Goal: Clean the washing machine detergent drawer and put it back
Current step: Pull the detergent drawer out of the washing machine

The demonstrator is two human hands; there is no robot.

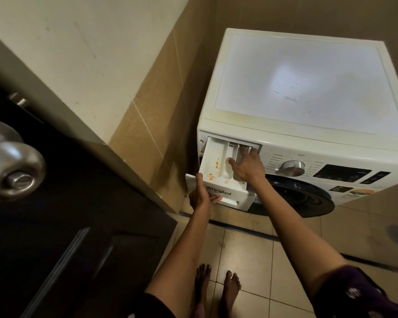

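A white front-loading washing machine [308,88] stands in the corner. Its white detergent drawer [213,161] is pulled far out of the slot at the machine's upper left. Orange stains speckle the drawer's compartments. My left hand [200,193] grips the drawer's front panel, thumb on top and fingers under the handle. My right hand [247,165] reaches down into the drawer's right rear compartments, fingers spread and pressing inside near the slot.
A dark door [67,214] with a metal round knob [12,166] stands open at my left, close to the drawer. Beige tiled walls enclose the machine. The machine's dial [293,168] and dark round door [296,196] lie right of the drawer. My bare feet stand on floor tiles [246,260].
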